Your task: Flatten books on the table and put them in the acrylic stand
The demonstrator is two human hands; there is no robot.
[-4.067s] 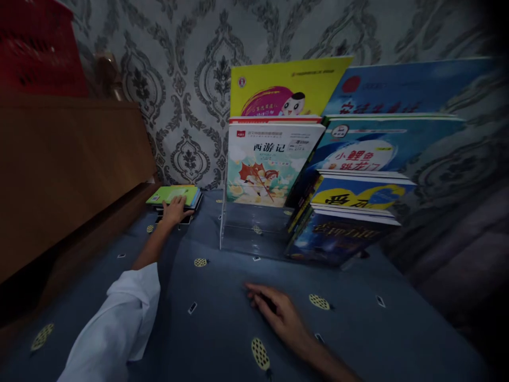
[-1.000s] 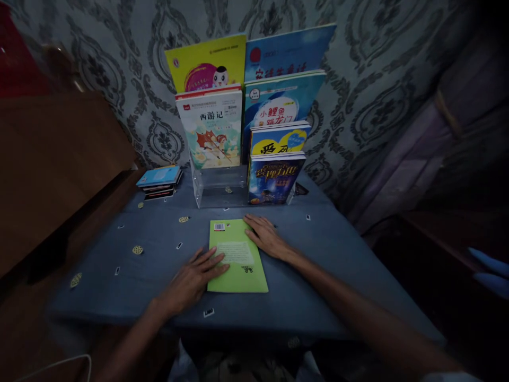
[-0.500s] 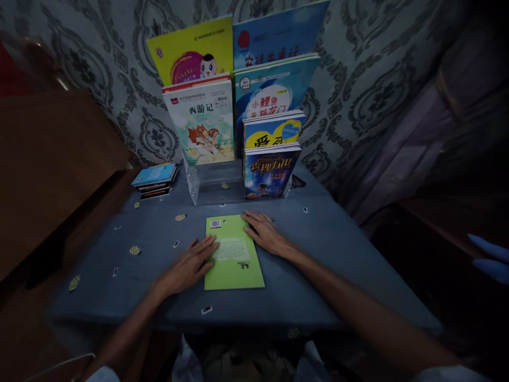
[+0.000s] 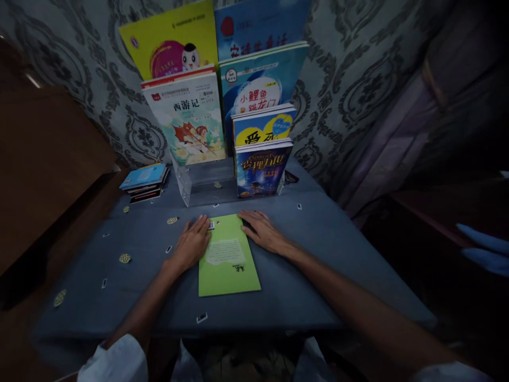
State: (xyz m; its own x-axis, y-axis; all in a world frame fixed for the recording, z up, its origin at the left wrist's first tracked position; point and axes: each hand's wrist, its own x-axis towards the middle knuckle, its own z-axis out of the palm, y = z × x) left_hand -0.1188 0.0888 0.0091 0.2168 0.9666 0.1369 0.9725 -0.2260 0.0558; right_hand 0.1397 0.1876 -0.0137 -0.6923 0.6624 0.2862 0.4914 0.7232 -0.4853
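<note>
A thin green book lies back cover up on the table, its barcode at the far left corner and partly covered by my fingers. My left hand rests flat along the book's far left edge, fingers stretched forward. On the far right corner lies my right hand, fingers extended and touching the edge. Neither hand is wrapped around the book. Just beyond it stands a clear acrylic book rack, holding a white picture-cover book, a dark blue book and several others.
A small stack of books lies at the table's far left. Dark glasses sit right of the rack. The blue-grey tablecloth covers the table, with a patterned wall behind. A brown panel stands left, a curtain right.
My left hand has slid forward along the green book's left edge, from its middle to the barcode corner. My right hand stays at the far right corner. The view has shifted slightly.
</note>
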